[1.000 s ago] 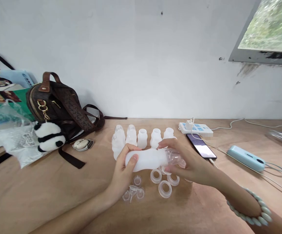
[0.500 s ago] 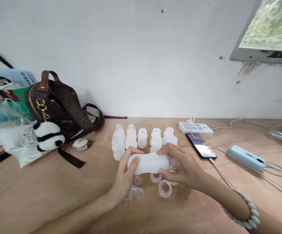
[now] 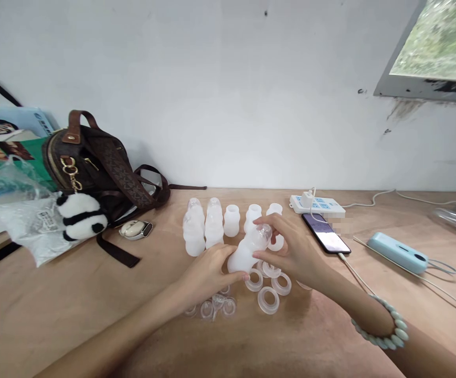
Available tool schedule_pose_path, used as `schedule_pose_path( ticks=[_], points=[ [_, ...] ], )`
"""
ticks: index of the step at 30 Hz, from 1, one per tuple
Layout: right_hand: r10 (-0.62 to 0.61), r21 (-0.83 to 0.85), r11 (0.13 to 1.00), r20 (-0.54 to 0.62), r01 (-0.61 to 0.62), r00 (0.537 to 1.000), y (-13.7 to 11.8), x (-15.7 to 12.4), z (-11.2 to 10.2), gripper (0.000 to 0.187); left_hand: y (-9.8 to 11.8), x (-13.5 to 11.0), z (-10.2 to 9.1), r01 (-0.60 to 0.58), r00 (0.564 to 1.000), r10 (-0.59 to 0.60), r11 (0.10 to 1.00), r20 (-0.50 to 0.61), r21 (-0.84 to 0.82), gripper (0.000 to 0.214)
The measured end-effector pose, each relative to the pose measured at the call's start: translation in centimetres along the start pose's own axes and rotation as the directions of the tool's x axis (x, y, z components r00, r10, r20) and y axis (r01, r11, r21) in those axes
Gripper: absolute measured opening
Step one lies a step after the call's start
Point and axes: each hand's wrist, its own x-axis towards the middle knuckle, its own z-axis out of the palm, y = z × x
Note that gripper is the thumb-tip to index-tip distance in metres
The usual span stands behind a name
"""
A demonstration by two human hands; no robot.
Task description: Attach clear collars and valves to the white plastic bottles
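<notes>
Above the table, a white baby bottle with a clear dome cap is held at a tilt, its capped end up to the right. My left hand is closed around the lower body, thumb beneath. My right hand grips it near the cap with thumb and fingers. Behind stand more white bottles: capped ones at the left and open-topped ones further right. Translucent screw rings lie below the held bottle. Clear small parts, apparently nipples, lie below my left hand.
A brown backpack with a panda plush and a plastic bag sits at the left, near a watch. At the right are a power strip, a charging phone, a blue device and cables. A wall stands behind.
The held bottle has swung from nearly level to tilted, its capped end rising. My left hand has turned over its lower body; my right hand has moved slightly up. More rings show beneath.
</notes>
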Motion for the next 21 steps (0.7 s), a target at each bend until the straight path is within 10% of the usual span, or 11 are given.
schedule_pose_path(
  ticks=[9, 21],
  points=[
    [-0.095, -0.244, 0.966, -0.053, 0.079, 0.994, 1.0, 3.7, 2.3, 0.042, 2.2, -1.2, -3.1, 0.114, 0.979, -0.187, 0.828, 0.078, 0.55, 0.032],
    [-0.067, -0.506, 0.856, 0.093, 0.106, 0.993, 1.6, 5.1, 5.1, 0.047, 1.3, -1.6, -3.9, -0.068, 0.963, -0.116, 0.768, 0.242, 0.637, 0.028]
  ],
)
